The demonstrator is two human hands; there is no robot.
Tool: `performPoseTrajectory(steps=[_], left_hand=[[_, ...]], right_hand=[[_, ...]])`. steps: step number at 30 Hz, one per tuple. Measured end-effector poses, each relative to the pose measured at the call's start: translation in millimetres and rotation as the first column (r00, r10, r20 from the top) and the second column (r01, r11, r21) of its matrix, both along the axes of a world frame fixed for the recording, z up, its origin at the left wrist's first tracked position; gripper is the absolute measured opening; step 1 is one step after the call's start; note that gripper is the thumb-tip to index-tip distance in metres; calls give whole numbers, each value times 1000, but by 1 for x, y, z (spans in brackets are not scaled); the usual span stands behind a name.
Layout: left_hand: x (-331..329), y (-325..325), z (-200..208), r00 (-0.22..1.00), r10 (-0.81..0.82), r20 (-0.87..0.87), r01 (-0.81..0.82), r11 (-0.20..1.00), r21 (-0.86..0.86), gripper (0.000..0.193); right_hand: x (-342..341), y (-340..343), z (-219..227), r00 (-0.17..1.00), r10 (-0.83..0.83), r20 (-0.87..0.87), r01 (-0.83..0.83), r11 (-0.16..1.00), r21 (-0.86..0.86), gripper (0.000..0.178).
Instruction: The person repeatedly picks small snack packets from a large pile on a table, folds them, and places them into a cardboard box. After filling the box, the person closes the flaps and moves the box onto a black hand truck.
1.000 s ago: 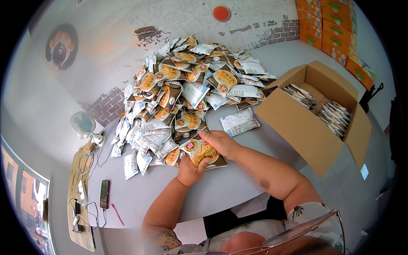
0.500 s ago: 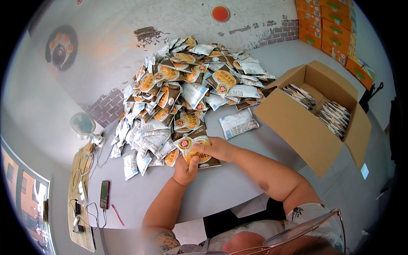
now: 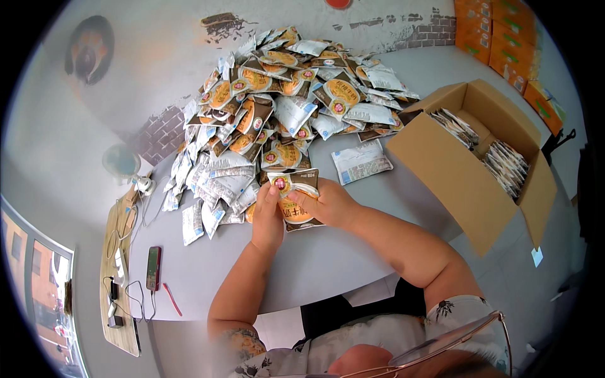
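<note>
Between my two hands is a brown and white food packet [image 3: 304, 218] with an orange picture, its printed front facing up. My right hand [image 3: 333, 205] grips its right side, thumb lying across the front. At the left edge my left hand [image 3: 268, 220] is closed around the packet, thumb pointing up along it. Just beyond my hands rises a large heap of similar packets [image 3: 255, 79], some brown and orange side up, others white back up. One white-backed packet [image 3: 361, 162] lies apart, right of the heap.
An open cardboard box [image 3: 450, 173] stands at the right, with two rows of upright packets [image 3: 505, 169] inside. Orange cartons [image 3: 515, 47] are stacked at the far right. On the left are a phone [image 3: 154, 268] on a cable, a red strip [image 3: 171, 299] and a small fan [image 3: 123, 162].
The packet in my hands has turned from slanted to more upright, and my left hand has moved up along its edge. The whole view has shifted slightly, with the heap higher in the picture.
</note>
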State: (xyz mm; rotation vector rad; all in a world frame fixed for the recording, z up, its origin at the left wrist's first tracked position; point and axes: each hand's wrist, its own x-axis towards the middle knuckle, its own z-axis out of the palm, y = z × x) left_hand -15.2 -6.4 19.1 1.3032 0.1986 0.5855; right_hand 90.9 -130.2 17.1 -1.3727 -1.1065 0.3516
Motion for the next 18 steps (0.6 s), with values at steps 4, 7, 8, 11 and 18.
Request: performPoseTrajectory(steps=[4,7,8,11,18], left_hand=[[-3,-10,9,999,-38,24,41,988,-148,30],[-4,-12,7,999,17,27,-12,979,-204,25],[-4,-12,5,999,42,29,-35,981,-191,26],[-5,-11,4,997,72,38,-64,983,-172,28],[-2,-16,13,989,135,-57,-146,940,-307,39]], right_hand=[[-4,-3,3,1000,10,5,-10,999,-37,32],[-5,-2,5,997,0,83,3,1000,-29,32],[-3,-2,6,989,20,144,-7,996,-91,33],[-8,-4,13,989,23,146,-18,999,-36,32],[-11,-1,6,998,24,63,-21,999,-43,31]])
